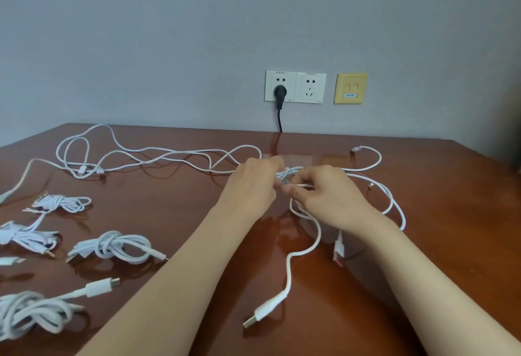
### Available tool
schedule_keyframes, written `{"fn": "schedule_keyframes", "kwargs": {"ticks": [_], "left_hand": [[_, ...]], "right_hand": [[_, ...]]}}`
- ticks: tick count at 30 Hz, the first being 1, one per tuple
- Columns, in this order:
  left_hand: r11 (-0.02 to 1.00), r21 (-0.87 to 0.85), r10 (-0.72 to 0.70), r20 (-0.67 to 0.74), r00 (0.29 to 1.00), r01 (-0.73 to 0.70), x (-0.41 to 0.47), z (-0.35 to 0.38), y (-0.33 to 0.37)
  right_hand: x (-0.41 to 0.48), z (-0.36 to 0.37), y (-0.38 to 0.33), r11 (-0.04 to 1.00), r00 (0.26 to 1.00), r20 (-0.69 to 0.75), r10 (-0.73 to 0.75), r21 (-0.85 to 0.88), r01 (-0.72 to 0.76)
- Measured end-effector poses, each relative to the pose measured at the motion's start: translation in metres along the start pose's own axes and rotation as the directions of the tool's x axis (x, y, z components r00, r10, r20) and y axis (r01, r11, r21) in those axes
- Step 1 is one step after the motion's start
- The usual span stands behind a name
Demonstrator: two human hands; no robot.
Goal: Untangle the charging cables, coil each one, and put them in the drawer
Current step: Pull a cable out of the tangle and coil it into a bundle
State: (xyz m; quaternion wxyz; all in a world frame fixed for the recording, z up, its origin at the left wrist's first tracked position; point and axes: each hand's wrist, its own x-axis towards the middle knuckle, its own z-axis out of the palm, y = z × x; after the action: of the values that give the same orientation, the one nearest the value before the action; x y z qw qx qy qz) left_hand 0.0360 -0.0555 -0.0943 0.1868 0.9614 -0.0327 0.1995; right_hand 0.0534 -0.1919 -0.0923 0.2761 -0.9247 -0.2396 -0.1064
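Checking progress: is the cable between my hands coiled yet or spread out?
Spread out. The white cable trails loose over the table to its USB plug; left hand and right hand pinch its tangle.

Your left hand (255,179) and right hand (324,189) are bare. Both forearms (174,257) run uncovered to your view's lower edge.

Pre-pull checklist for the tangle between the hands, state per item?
1. Grip of left hand on the tangle: ok.
2. Pinch of right hand on one strand: ok.
3. Slack in the tangle: not ok, strands cross between the hands.
4. Free end, USB plug, loose on the table: ok.
5. Finished coiled bundles apart from the tangle: ok.
6. State of the drawer: cannot tell, not in view.
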Motion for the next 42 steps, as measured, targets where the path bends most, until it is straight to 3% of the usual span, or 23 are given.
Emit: {"fn": "schedule_keyframes", "kwargs": {"ticks": [3,8,13,18,21,23,27,30,35,39,42], "left_hand": [[0.999,-0.029,0.032,0.045,0.998,-0.030,-0.001,-0.003,0.000],[0.982,-0.169,0.105,0.146,0.984,-0.080,0.000,-0.004,-0.003],[0.943,-0.305,0.200,0.202,0.959,-0.132,-0.001,-0.005,-0.004],[0.835,-0.546,0.194,0.172,0.966,-0.071,-0.004,-0.005,0.002],[0.777,-0.627,0.182,0.139,0.973,-0.055,-0.005,-0.005,0.010],[0.719,-0.694,0.155,0.104,0.982,-0.040,-0.005,-0.004,0.013],[0.637,-0.771,0.010,-0.008,1.000,-0.013,-0.002,-0.001,0.012],[0.665,-0.747,-0.113,-0.122,0.986,-0.016,0.001,0.001,0.008],[0.675,-0.738,-0.196,-0.168,0.966,0.008,0.000,0.011,0.008],[0.644,-0.762,-0.300,-0.178,0.937,0.061,0.004,0.012,0.007],[0.676,-0.732,-0.320,-0.189,0.928,0.084,0.005,0.013,0.001]], "right_hand": [[-0.003,-0.006,0.000,1.000,1.000,0.003,0.007,0.023,-0.007],[-0.003,-0.016,0.007,0.987,0.975,-0.216,0.042,0.158,-0.008],[0.000,-0.019,0.016,0.925,0.987,-0.140,0.079,0.380,-0.020],[0.002,-0.023,0.020,0.671,0.993,0.069,0.098,0.732,-0.117],[0.003,-0.027,0.027,0.492,0.958,0.173,0.227,0.829,-0.266],[0.003,-0.025,0.030,0.451,0.945,0.213,0.248,0.838,-0.308],[0.005,-0.018,0.023,0.602,0.940,0.213,0.265,0.726,-0.334],[0.006,-0.014,0.013,0.701,0.947,0.186,0.261,0.638,-0.318],[0.003,-0.004,-0.003,0.946,0.981,0.090,0.172,0.264,-0.190],[0.002,-0.003,-0.006,0.997,0.996,0.044,0.076,0.008,-0.076],[-0.004,-0.005,-0.012,0.969,0.997,0.074,-0.009,-0.244,0.027]]}}
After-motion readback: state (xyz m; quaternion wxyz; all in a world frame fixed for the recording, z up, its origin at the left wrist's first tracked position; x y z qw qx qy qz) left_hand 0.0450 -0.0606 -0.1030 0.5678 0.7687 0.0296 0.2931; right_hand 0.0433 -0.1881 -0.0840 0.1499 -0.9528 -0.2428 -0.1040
